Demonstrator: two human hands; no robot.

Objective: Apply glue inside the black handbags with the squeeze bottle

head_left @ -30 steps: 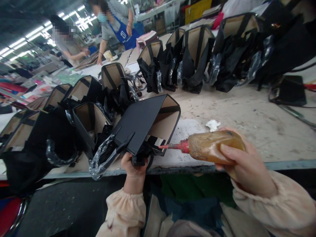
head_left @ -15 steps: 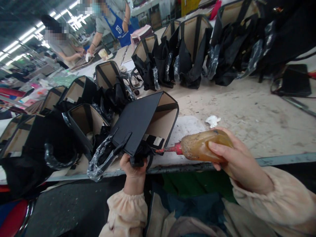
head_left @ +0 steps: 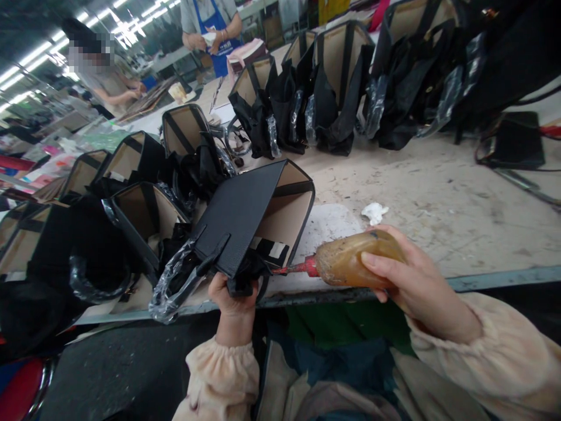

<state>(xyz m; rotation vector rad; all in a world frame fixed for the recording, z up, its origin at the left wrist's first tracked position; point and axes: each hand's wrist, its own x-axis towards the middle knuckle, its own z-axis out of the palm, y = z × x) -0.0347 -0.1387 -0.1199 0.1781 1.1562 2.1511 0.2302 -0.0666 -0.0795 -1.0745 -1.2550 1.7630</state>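
Observation:
A black handbag (head_left: 241,207) lies tilted on the table in front of me, its beige inside facing right. My left hand (head_left: 233,297) is closed on the bag's black lining at the near edge, with some fingers hidden beneath the cloth. In my right hand (head_left: 405,272) is a yellowish glue bottle (head_left: 350,257), held on its side. Its red nozzle (head_left: 302,267) points left, the tip close to the lining by my left hand; whether it touches I cannot tell. Plastic film wraps the bag's handle (head_left: 175,286), which hangs over the table edge.
Several black handbags (head_left: 344,88) stand along the back, and more bags (head_left: 144,216) crowd the left. A crumpled white scrap (head_left: 374,213) lies on the worktable (head_left: 438,216) beyond the bottle. Two co-workers stand at the far left, one in a blue apron (head_left: 221,44).
The bottle's nozzle has shifted slightly left and down along the lining. My left hand keeps its hold. The co-worker in the apron has straightened, hands now together around something white.

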